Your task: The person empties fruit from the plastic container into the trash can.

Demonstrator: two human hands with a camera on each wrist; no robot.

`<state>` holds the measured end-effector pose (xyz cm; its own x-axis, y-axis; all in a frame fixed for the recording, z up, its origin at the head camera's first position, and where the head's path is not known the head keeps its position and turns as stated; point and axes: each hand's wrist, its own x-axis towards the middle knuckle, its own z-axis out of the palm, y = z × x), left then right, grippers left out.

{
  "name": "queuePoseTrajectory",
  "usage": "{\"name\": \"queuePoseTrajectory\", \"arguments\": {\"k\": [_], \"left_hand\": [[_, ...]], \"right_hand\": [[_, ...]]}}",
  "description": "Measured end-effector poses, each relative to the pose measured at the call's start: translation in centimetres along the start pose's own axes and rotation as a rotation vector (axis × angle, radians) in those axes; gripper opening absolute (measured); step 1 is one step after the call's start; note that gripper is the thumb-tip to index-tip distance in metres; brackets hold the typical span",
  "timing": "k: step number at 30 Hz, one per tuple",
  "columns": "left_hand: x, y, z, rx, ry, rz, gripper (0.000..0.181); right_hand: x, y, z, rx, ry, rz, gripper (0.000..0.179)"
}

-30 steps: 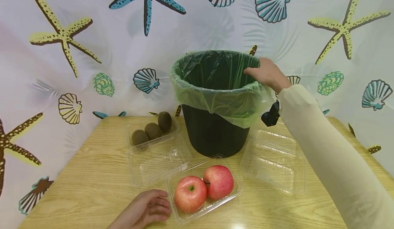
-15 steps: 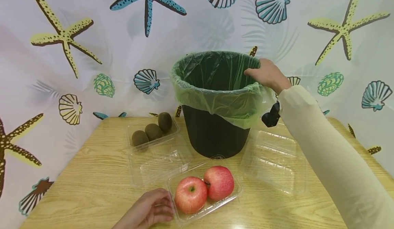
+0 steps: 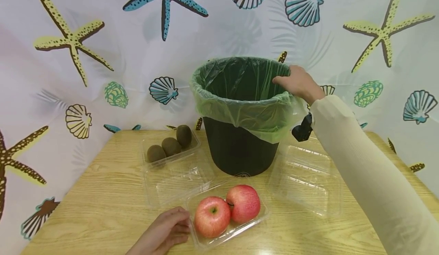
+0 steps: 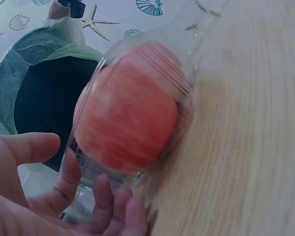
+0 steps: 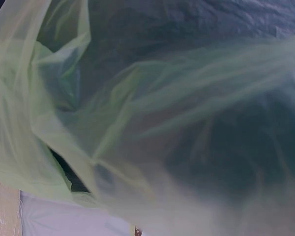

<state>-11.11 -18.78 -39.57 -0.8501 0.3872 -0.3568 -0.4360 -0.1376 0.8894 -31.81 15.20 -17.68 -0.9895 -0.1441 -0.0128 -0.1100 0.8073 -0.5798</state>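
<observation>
My right hand grips the right rim of a black trash can, thumb over the inside edge, with the other fingers hidden. A thin green bag lines the can and folds over its rim; it fills the right wrist view. At the front, my left hand is at the left end of a clear plastic tray, fingers loosely bent and thumb apart from them. Fingertips are close against the tray wall; contact is hard to judge. Inside the tray are two red apples, side by side.
Behind to the left, three kiwis sit in a clear tray. An open clear container lies before it. More clear plastic containers stand right of the can. A shell-patterned curtain hangs behind the wooden table.
My left hand shifted right to the apple tray's end, then slightly back left. The right hand and trash can kept their place.
</observation>
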Motion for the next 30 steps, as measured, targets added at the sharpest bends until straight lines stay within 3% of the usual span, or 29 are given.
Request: {"name": "queuePoseTrajectory", "arguments": {"k": [8, 11, 13, 16, 21, 27, 30], "left_hand": [[0.3, 0.9, 1.4, 0.096, 0.223, 0.007, 0.022], [0.4, 1.0, 2.1, 0.084, 0.327, 0.011, 0.021], [0.5, 0.9, 2.4, 0.046, 0.363, 0.03, 0.02], [0.7, 0.9, 2.6, -0.032, 0.332, 0.065, 0.022], [0.7, 0.9, 2.4, -0.136, 0.189, 0.082, 0.025], [0.9, 0.6, 2.3, -0.278, 0.132, 0.069, 0.023], [1.0, 0.3, 2.4, -0.305, 0.099, 0.054, 0.023]], "right_hand": [[-0.1, 0.0, -0.1, 0.008, -0.004, -0.002, 0.079], [-0.1, 0.0, 0.0, 0.006, -0.002, -0.002, 0.079], [-0.1, 0.0, 0.0, 0.004, -0.001, -0.003, 0.079], [0.0, 0.0, 0.0, 0.005, 0.0, -0.002, 0.079], [0.0, 0.0, 0.0, 0.005, 0.001, -0.004, 0.079], [0.0, 0.0, 0.0, 0.003, 0.002, 0.0, 0.079], [-0.1, 0.0, 0.0, 0.001, 0.001, 0.005, 0.079]]}}
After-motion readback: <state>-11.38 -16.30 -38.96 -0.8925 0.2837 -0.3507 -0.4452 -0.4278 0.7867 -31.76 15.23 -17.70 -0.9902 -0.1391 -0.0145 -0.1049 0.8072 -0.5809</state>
